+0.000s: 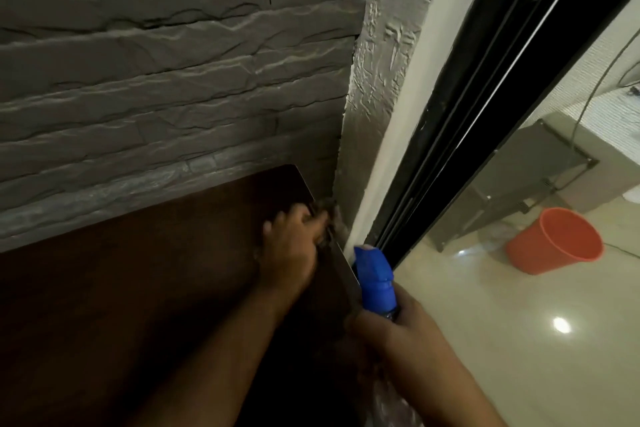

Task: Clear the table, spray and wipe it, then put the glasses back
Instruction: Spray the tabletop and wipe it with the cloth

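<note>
Now our left hand [291,246] bunches a dark cloth [325,218] at the far right corner of the table [138,305]. Just off that table's right edge, our right hand [391,329] wraps the spray bottle [375,277]. Hurrying, we risk knocking the bottle against the edge; no glasses are in view.

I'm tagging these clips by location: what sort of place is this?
Probably a home or small eatery, indoors: a dark wooden table stands against a grey stone-clad wall, beside a black-framed sliding glass door. Beyond it lie a glossy tiled floor and an orange bucket.
</note>
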Demonstrator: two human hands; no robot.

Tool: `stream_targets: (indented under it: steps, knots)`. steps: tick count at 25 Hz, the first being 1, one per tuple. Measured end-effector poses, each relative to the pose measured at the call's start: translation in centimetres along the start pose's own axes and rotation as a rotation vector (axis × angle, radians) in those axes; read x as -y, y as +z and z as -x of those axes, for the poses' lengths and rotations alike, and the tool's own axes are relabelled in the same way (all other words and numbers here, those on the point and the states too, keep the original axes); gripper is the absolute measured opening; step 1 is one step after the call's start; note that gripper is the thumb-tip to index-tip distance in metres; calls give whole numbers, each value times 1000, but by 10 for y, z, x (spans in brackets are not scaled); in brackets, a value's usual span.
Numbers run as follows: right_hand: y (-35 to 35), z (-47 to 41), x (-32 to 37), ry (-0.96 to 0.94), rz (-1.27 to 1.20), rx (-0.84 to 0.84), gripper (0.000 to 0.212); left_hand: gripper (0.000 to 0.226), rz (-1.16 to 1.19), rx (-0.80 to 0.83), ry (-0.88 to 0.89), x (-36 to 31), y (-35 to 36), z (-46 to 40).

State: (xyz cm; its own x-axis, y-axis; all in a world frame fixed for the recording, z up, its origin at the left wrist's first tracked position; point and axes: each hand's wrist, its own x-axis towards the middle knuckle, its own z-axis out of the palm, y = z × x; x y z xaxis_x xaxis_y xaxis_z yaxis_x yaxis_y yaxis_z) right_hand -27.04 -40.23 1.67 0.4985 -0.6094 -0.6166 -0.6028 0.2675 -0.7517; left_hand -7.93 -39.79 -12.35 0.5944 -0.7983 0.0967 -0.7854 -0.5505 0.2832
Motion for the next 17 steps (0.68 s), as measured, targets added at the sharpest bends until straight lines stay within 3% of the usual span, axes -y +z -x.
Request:
stream_targets:
  steps: [2,4,7,9,12,14,15,17]
  knots:
    - [1,-3,8,11,-3,32,62,47,58,24,180,6,-3,70]
    - [-2,-4,14,24,-5,55,58,59,35,38,169,40,-8,79]
    - [-5,-10,16,-12,19,1,44,56,17,-27,-83,55,-10,-19]
    - [-4,-12,11,-27,-2,-36,39,49,32,-35,-104,17,-16,-51]
    - [-1,-5,10,-49,-28,-55,36,39,116,19,201,-23,-4,38]
    - [0,1,12,-52,-39,-42,33,41,132,63,330,-4,-9,98]
    - [0,3,11,-56,-41,-35,33,49,106,48,322,17,-12,97]
    - [-1,7,8,-70,-35,-31,32,56,-40,2,92,61,-24,37]
